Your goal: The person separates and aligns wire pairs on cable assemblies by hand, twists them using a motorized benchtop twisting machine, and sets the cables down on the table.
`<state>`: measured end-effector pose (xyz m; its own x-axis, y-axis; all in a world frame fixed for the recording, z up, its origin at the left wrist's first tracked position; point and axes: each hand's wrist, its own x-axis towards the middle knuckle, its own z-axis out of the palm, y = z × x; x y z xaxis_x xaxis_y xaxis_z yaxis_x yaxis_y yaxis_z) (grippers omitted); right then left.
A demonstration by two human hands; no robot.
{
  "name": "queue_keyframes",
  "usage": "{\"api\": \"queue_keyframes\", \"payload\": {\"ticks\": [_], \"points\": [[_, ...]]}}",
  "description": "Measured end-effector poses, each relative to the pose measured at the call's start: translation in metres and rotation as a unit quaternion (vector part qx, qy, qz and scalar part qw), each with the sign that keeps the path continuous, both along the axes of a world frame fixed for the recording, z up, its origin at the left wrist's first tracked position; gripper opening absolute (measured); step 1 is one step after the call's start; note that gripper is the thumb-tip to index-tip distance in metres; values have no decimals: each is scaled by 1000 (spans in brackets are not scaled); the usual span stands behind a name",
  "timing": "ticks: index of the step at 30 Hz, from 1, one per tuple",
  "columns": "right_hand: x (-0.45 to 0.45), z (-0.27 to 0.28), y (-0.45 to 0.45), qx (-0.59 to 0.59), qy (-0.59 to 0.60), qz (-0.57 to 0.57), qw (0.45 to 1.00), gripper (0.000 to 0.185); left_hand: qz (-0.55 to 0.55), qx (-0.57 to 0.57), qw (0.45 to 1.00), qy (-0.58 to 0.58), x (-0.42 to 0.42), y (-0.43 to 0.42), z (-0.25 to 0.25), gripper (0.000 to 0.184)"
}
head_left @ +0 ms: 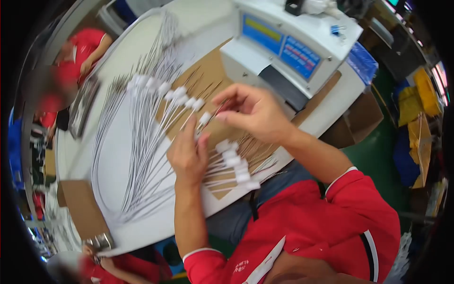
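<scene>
Between my two hands is a white cable with a small white connector on it. My left hand pinches the cable just below the connector, thumb and forefinger raised. At the thin wire ends past the connector, my right hand is closed, its thumb and fingertips together. Beyond my left hand lies a fanned bundle of white cables with white connectors and bare dark wire ends. Nearer to me, a second group of white connectors lies beside my left wrist, its wires pointing right.
A white machine with a blue keypad panel stands at the back right on the white table. Brown cardboard lies under the wires. A cardboard box sits at the left edge. Co-workers in red shirts are at the left.
</scene>
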<state>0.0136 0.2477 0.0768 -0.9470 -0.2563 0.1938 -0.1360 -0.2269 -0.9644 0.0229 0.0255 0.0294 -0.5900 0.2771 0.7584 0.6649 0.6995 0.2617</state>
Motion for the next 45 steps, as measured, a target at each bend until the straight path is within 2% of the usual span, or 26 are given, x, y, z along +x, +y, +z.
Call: {"api": "queue_keyframes", "payload": {"ticks": [14,17,20,27,39,42,45], "points": [[-1,3,0,-12,27,-27,999,36,-10,25,1000,9,-3,1,1,50],[-1,4,-1,-4,26,-25,999,37,-4,32,999,-33,1,2,3,41],[0,4,-3,4,19,-20,1000,39,-9,33,999,7,-4,3,1,51],[1,0,-12,23,0,-3,1000,39,-3,30,999,11,-3,4,2,50],[-2,-3,-13,38,11,-44,998,39,-6,40,999,4,-3,3,3,49],[-4,-1,-9,27,11,-58,998,39,-8,53,999,-6,-2,3,2,47],[-6,-3,-7,-28,-2,-24,999,40,-10,61,998,-19,-1,3,3,46]]}}
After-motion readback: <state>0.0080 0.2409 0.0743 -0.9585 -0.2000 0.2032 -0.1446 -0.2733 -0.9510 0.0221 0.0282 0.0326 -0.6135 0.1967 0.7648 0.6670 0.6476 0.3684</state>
